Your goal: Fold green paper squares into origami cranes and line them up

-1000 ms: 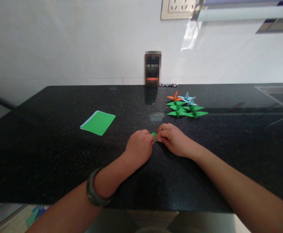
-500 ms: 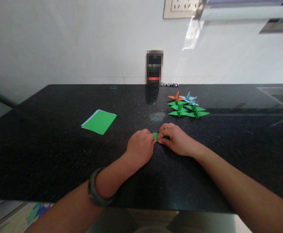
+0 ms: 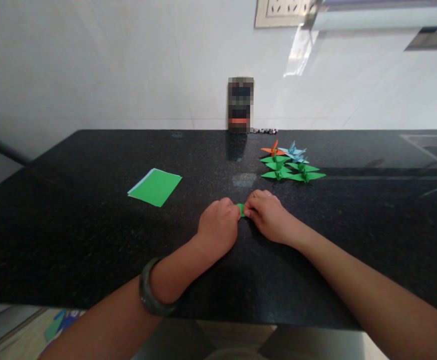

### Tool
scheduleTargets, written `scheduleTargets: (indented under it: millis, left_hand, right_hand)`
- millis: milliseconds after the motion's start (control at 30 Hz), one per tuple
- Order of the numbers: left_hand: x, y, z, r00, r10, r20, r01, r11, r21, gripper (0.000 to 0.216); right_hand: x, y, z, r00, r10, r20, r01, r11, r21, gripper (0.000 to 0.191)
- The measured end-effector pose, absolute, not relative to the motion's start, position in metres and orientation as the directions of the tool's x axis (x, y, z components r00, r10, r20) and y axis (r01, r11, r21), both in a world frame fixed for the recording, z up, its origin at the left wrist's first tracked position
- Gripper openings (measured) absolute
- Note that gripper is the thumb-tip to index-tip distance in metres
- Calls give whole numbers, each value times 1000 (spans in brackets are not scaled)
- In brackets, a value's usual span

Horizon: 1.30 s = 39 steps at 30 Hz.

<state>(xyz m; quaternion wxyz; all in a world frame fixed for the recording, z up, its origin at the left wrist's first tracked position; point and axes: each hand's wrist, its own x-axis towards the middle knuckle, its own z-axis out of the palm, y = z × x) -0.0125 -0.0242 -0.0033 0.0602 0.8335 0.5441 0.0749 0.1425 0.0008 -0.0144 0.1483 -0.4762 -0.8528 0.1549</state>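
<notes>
A small piece of folded green paper [image 3: 241, 210] shows between my two hands, just above or on the dark countertop; most of it is hidden by fingers. My left hand [image 3: 219, 225] is closed on its left side, knuckles up, with a dark bangle on the wrist. From the right, my right hand [image 3: 269, 215] pinches the paper between thumb and fingers. Beyond my right hand sit several folded paper cranes: green cranes [image 3: 304, 175] in front, an orange crane [image 3: 274, 150] and light blue cranes [image 3: 293, 150] behind.
A stack of square paper [image 3: 156, 187], green on top, lies on the black speckled countertop [image 3: 90, 225] to the left. A phone [image 3: 241, 105], its screen pixelated, leans on the white wall, a beaded strap [image 3: 266, 131] beside it. A wall socket [image 3: 284, 10] is above.
My right thumb and fingers have drawn closer together on the green paper. My left hand keeps its grip. The whole view has shifted slightly.
</notes>
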Motion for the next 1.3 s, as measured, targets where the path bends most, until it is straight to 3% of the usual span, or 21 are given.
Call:
scheduleTargets:
  millis: [167, 1100, 1300]
  left_hand:
    - [-13, -25, -3, 379, 923, 62, 905, -384, 185, 26]
    - [-15, -24, -4, 361, 932, 39, 912, -362, 194, 23]
    - [-23, -32, -3, 567, 821, 64, 805, -569, 170, 34]
  right_hand:
    - [141, 2, -15, -481, 872, 94, 790, 477, -384, 15]
    - [144, 7, -16, -416, 903, 109, 737, 405, -542, 5]
    - [146, 8, -18, -411, 904, 119, 729, 404, -553, 7]
